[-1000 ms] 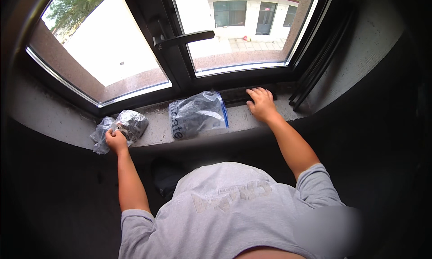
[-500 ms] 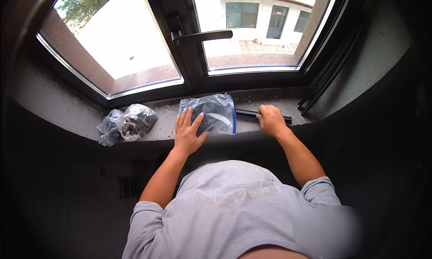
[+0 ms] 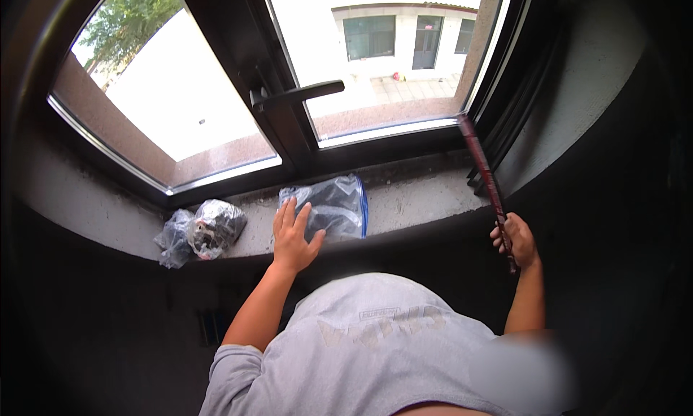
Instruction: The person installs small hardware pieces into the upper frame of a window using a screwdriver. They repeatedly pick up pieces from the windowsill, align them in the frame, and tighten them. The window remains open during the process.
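Note:
My left hand (image 3: 291, 243) lies with fingers spread at the left side of a clear zip bag (image 3: 338, 206) with a blue seal edge, which rests on the windowsill. Dark contents show through the plastic, too unclear to name. Over to the right, my right hand (image 3: 521, 239) grips a long narrow strip (image 3: 485, 170) near its lower end. Dark with a reddish sheen, the strip is raised at a slant, and its upper end overlaps the window's lower right corner in view. Motion blurs it slightly.
Two clear plastic bags (image 3: 216, 224) with dark contents sit bunched on the sill (image 3: 426, 192) at the left. Several long black strips (image 3: 516, 116) lean in the right corner. A black window handle (image 3: 299, 94) juts out from the frame above the sill.
My right hand has lifted the strip off the sill, swinging it right and up to a steep slant. My left hand stays at the zip bag. The whole view has shifted slightly.

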{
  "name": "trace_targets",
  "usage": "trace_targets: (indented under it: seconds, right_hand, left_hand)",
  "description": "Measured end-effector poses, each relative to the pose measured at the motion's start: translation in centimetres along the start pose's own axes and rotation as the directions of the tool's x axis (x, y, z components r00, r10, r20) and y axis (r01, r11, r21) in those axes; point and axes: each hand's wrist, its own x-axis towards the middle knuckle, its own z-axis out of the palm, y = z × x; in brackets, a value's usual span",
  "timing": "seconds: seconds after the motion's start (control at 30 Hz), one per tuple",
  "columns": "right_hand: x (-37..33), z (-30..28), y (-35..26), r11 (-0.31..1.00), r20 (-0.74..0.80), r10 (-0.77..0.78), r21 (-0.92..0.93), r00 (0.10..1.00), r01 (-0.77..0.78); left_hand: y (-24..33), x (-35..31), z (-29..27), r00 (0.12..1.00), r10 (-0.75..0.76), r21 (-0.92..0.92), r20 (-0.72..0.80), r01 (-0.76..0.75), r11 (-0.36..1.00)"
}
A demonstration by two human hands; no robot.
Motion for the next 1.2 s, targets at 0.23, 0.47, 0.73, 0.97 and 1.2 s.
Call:
trace_targets:
  seconds: [0.23, 0.47, 0.73, 0.97, 1.2]
  right_hand:
    - [3.4, 5.0, -12.6, 0.726, -0.044, -0.638, -0.366, 0.769, 0.582]
    - [11.1, 9.4, -28.7, 0.005, 0.157, -0.968, -0.763, 0.194, 0.646]
    - [15.1, 12.3, -38.7, 0.150, 0.241, -0.865, -0.711, 0.440, 0.686]
    - [18.2, 9.2, -41.1, -0.214, 0.184, -0.977, -0.833, -0.108, 0.510]
    - [20.9, 12.2, -43.5, -0.485, 0.292, -0.803, -0.826, -0.519, 0.287]
  left_hand:
    - [5.3, 14.1, -15.8, 0.701, 0.563, 0.161, -0.438, -0.555, 0.816]
    - [11.1, 28.5, -26.1, 0.318, 0.795, 0.538, -0.517, -0.601, 0.591]
    - [9.9, 36.6, -27.6, 0.299, 0.830, 0.699, -0.470, -0.449, 0.557]
    - [9.7, 38.2, -27.7, 0.247, 0.793, 0.711, -0.557, -0.351, 0.609]
    - [10.0, 37.7, -27.9, 0.285, 0.738, 0.676, -0.612, -0.296, 0.675]
